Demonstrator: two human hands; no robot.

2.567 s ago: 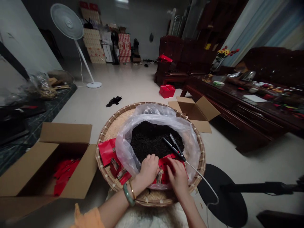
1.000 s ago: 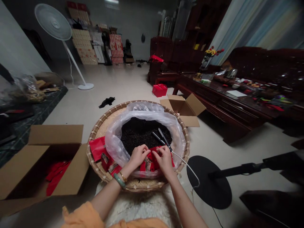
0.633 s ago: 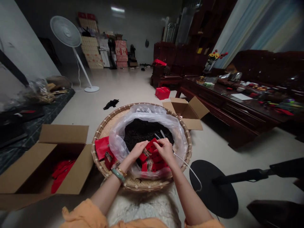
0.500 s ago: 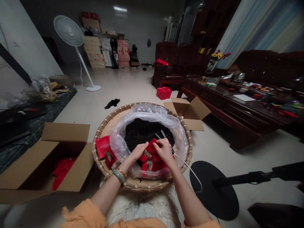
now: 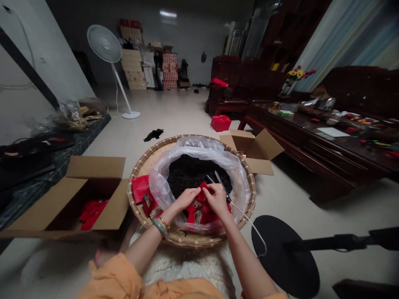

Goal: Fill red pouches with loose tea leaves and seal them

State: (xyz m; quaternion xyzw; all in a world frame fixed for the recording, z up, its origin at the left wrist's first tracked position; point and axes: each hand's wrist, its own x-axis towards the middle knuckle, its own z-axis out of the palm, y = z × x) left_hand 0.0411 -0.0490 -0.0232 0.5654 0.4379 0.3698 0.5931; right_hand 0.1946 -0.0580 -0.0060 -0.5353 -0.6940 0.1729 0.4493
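My left hand (image 5: 187,199) and my right hand (image 5: 217,199) meet over a bunch of red foil sachets (image 5: 199,211), with fingers closed on them. The sachets lie on a clear plastic bag (image 5: 162,187) that lines a round woven bamboo tray (image 5: 140,199). Dark loose tea leaves (image 5: 190,170) fill the bag just beyond my fingers. Black-handled metal tongs (image 5: 218,178) with a white cord (image 5: 247,220) rest next to my right hand. More red sachets (image 5: 140,189) lie on the tray's left side.
An open cardboard box (image 5: 93,199) with red sachets stands to the left of the tray, and another (image 5: 252,151) stands beyond it. A black round stand base (image 5: 285,257) sits at right. A dark wood table (image 5: 311,141) runs along the right.
My hands have moved together and farther over the tray, gathering the red sachets near the tea. The tongs now sit beside my right hand. The whole view has shifted slightly.
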